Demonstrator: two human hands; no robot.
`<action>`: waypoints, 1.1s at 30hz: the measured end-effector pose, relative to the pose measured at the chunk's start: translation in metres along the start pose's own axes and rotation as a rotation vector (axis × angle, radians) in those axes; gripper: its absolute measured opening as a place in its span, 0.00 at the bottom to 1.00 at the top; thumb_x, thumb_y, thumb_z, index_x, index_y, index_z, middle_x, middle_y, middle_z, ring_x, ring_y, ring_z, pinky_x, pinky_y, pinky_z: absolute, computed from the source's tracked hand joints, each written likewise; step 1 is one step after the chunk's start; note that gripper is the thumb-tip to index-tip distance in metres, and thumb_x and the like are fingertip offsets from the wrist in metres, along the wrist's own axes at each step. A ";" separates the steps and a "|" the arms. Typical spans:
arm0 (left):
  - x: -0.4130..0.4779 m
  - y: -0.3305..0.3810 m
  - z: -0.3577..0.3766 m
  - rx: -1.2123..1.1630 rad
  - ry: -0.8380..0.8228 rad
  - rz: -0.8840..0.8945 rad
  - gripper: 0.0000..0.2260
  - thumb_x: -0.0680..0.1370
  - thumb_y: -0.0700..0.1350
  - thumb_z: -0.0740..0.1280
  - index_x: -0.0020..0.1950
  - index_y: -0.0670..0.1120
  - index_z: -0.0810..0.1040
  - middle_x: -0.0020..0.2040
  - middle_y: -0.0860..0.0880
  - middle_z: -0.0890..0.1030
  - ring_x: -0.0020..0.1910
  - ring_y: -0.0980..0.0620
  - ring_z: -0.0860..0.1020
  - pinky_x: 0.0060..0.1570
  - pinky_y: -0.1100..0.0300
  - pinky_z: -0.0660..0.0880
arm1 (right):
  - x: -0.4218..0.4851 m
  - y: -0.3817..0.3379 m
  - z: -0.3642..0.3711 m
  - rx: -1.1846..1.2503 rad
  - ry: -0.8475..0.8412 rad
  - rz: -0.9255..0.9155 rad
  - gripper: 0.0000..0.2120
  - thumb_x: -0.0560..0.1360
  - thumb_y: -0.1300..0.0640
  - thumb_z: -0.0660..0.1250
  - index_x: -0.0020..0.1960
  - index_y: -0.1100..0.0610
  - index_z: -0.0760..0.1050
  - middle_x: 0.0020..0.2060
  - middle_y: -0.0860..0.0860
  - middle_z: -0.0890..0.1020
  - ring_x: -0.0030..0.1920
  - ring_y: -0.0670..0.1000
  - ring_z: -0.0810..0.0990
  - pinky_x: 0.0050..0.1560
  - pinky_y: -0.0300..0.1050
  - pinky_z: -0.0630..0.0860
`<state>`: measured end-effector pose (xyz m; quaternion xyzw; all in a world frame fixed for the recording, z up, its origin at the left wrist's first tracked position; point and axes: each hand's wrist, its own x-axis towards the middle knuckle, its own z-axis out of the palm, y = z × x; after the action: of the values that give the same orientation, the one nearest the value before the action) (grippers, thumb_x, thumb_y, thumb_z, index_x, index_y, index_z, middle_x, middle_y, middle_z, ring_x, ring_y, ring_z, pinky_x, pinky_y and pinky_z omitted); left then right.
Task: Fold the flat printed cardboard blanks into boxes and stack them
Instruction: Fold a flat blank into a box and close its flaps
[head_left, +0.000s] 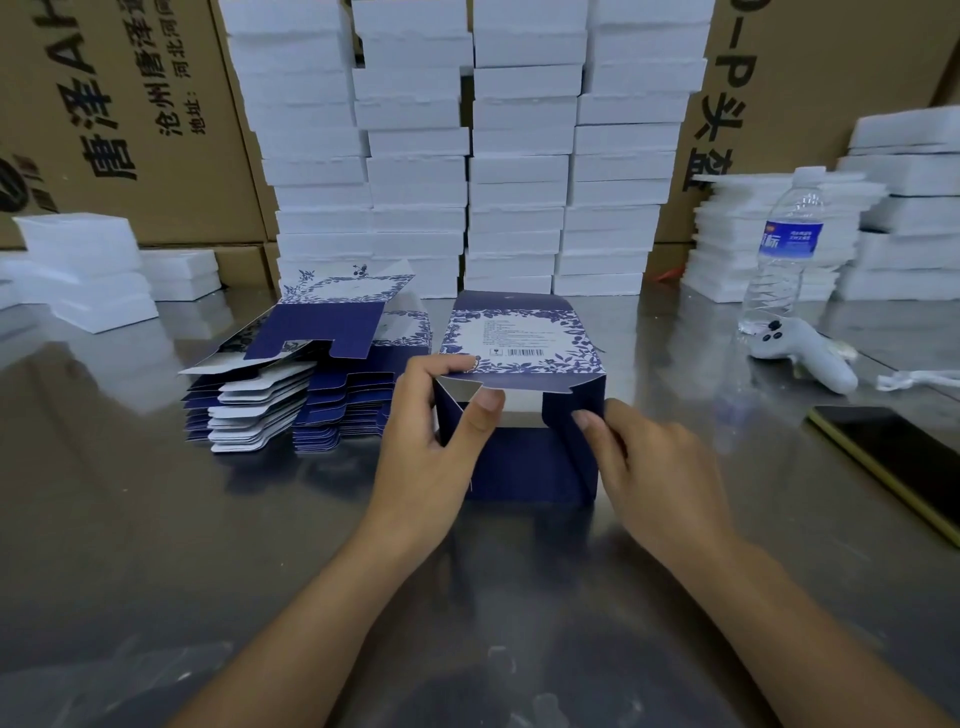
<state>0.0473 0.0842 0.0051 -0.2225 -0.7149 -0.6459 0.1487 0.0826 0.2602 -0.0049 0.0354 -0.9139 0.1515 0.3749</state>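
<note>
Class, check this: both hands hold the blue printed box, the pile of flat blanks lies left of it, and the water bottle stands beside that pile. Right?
One error. The head view shows the water bottle right of the blue printed box, away from the pile of flat blanks. The left hand and right hand do hold the box, with the pile left of it.

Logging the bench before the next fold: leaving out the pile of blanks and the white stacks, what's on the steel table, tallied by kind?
Half-folded box: 1
Water bottle: 1
White controller: 1
Phone: 1
White strap: 1
Total: 5
</note>
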 end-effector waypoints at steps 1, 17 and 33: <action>0.000 0.000 0.000 -0.002 0.001 -0.002 0.21 0.65 0.70 0.59 0.52 0.61 0.71 0.50 0.56 0.74 0.44 0.65 0.71 0.42 0.75 0.66 | 0.000 0.001 0.001 0.014 -0.026 0.017 0.16 0.78 0.50 0.60 0.35 0.55 0.63 0.25 0.54 0.74 0.30 0.64 0.73 0.27 0.46 0.53; 0.005 0.003 -0.004 -0.145 0.027 -0.039 0.20 0.69 0.67 0.65 0.52 0.55 0.72 0.34 0.61 0.74 0.30 0.68 0.72 0.29 0.77 0.68 | -0.003 0.010 0.011 0.068 -0.306 0.129 0.19 0.78 0.41 0.55 0.34 0.51 0.62 0.29 0.47 0.72 0.35 0.53 0.73 0.28 0.43 0.60; 0.008 -0.005 -0.006 -0.225 0.060 -0.056 0.21 0.67 0.66 0.64 0.54 0.55 0.72 0.38 0.70 0.75 0.38 0.72 0.73 0.38 0.79 0.68 | -0.004 0.011 0.005 -0.004 -0.416 0.136 0.19 0.76 0.41 0.60 0.32 0.51 0.64 0.26 0.46 0.70 0.31 0.47 0.69 0.28 0.39 0.60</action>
<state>0.0369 0.0788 0.0053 -0.1981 -0.6393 -0.7323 0.1260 0.0803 0.2685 -0.0142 0.0032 -0.9722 0.1640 0.1671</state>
